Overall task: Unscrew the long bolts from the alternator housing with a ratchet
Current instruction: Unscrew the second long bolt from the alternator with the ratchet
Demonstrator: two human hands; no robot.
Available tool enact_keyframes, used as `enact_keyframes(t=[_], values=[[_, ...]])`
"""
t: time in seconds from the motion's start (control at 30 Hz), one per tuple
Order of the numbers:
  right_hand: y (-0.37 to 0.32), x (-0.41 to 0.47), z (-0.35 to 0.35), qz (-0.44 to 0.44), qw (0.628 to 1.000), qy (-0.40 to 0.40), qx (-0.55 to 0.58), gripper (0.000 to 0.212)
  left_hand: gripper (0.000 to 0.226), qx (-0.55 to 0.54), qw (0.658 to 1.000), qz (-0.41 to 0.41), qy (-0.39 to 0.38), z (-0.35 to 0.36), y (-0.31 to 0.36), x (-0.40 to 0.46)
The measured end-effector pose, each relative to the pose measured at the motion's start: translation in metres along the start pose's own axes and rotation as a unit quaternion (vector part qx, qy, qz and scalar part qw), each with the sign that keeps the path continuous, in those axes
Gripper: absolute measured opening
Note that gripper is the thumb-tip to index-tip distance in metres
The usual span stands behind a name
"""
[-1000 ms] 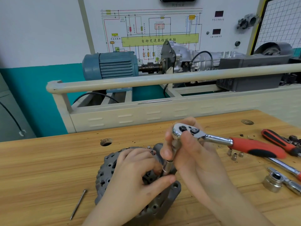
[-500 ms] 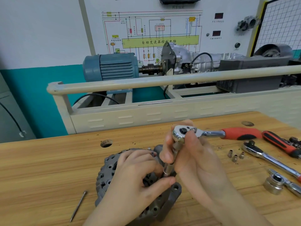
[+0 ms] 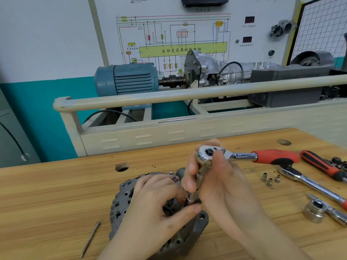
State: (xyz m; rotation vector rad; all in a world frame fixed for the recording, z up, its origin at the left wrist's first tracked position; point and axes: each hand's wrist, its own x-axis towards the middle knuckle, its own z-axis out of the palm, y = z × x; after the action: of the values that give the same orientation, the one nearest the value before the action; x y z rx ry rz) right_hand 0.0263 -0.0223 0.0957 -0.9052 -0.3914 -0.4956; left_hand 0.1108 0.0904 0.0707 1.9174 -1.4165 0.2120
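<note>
Done: one long bolt [image 3: 90, 240] laid left of left hand [image 3: 155, 207] | Current: alternator housing [image 3: 122, 203] steadied by it; ratchet [image 3: 225, 156] gripped by right hand [image 3: 221, 186] | Left: engaged bolt.

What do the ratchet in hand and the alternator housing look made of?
Ratchet: bright chromed steel by its mirror shine, with a red and black grip, likely rubber or plastic. Alternator housing: dull grey cast metal, probably aluminium, matte and slotted.
</note>
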Motion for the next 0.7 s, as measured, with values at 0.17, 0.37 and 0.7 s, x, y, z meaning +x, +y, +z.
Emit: enact_keyframes(t=[0.17,0.37,0.7], values=[[-0.0004,-0.0017,0.0007,0.005,1.000,-0.012,-0.021,0.030,0.050,-0.002,1.000,0.004,-0.003,-0.0013,0.0016,0.0001],[-0.0013,-0.0032,0.0053,0.009,0.997,-0.023,-0.072,0.036,0.051,-0.002,1.000,0.013,0.003,-0.0017,0.0029,0.0011],[-0.0004,-0.0022,0.0049,0.026,0.999,-0.021,-0.036,0.038,0.041,-0.034,0.999,0.018,-0.014,-0.0035,0.0010,0.0006]])
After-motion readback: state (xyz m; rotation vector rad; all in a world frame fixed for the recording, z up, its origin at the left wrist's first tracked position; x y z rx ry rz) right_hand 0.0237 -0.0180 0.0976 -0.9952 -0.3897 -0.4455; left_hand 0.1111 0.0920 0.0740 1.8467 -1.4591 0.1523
